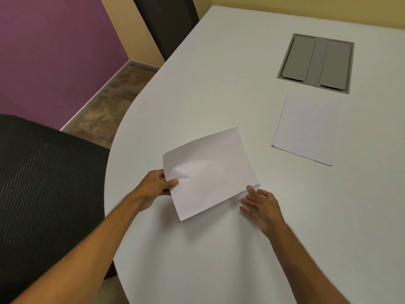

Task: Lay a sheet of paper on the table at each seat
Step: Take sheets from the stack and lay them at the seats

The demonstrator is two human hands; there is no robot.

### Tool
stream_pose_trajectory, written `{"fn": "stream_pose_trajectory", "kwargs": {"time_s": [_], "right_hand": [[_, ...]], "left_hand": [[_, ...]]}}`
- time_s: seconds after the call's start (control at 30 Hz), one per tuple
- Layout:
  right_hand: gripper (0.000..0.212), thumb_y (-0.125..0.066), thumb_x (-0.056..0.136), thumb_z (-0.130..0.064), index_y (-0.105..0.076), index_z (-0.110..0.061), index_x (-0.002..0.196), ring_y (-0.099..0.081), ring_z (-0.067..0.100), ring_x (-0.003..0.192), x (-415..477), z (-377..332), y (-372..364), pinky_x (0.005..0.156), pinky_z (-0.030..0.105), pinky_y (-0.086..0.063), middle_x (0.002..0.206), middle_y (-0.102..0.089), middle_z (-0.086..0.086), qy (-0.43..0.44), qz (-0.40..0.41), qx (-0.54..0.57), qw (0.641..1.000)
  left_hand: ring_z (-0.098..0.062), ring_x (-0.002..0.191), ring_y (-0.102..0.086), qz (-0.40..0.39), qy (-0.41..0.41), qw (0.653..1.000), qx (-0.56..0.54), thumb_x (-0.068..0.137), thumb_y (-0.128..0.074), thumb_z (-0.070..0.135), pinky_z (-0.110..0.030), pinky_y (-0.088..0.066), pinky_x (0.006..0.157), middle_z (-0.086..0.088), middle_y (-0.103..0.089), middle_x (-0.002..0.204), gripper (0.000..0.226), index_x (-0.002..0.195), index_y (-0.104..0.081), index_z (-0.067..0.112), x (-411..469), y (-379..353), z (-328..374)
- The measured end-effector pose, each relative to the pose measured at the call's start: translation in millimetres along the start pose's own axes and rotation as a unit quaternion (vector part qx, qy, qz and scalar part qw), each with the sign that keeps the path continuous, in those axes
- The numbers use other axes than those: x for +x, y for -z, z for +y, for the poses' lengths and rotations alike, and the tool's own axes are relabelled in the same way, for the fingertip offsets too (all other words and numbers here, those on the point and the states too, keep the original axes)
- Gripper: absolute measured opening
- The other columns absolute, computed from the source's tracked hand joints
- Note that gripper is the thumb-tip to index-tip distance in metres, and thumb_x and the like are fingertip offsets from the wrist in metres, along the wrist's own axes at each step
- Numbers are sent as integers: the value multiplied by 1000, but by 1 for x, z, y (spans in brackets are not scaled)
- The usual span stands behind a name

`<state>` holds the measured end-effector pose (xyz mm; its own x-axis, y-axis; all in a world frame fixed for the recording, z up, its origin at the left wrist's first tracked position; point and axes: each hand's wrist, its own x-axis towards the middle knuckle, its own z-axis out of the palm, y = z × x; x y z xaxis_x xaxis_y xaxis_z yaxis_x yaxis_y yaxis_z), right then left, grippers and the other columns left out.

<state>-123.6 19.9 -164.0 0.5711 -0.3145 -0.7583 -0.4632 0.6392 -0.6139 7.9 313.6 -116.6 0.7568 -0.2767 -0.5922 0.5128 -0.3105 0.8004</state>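
Left hand (156, 185) pinches the sheet (209, 172) by its left edge, thumb on top; right hand (260, 206) hovers open, empty, at its right corner. The sheet hangs tilted, long axis slanting, near the table's (219, 84) curved edge by the nearer chair (48, 183). Farther in lies a second sheet (306, 130).

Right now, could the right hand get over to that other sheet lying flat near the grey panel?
Probably yes. The right hand is open and holds nothing, and only bare table lies between it and the flat sheet. The left hand alone pinches the held sheet.
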Motion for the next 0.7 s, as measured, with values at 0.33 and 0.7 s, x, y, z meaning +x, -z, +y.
{"fn": "stream_pose_trajectory", "kwargs": {"time_s": [0.33, 0.7], "right_hand": [[28, -70, 87, 1, -65, -10, 112, -69, 21, 82, 5, 16, -36, 61, 30, -56, 98, -72, 7, 40, 51, -6, 998], [12, -75, 81, -15, -73, -18, 93, -70, 28, 85, 27, 38, -76, 79, 40, -58, 89, -75, 5, 152, 120, -275, 942]], "left_hand": [[-21, 101, -74, -45, 49, 998, 21, 92, -69, 13, -29, -61, 75, 0, -77, 111, 28, 119, -66, 19, -2, 68, -20], [-21, 77, -73, 222, 75, 971, 46, 81, -80, 4, -24, -58, 64, -7, -75, 89, 15, 88, -70, 13, 16, 87, -53]]}}
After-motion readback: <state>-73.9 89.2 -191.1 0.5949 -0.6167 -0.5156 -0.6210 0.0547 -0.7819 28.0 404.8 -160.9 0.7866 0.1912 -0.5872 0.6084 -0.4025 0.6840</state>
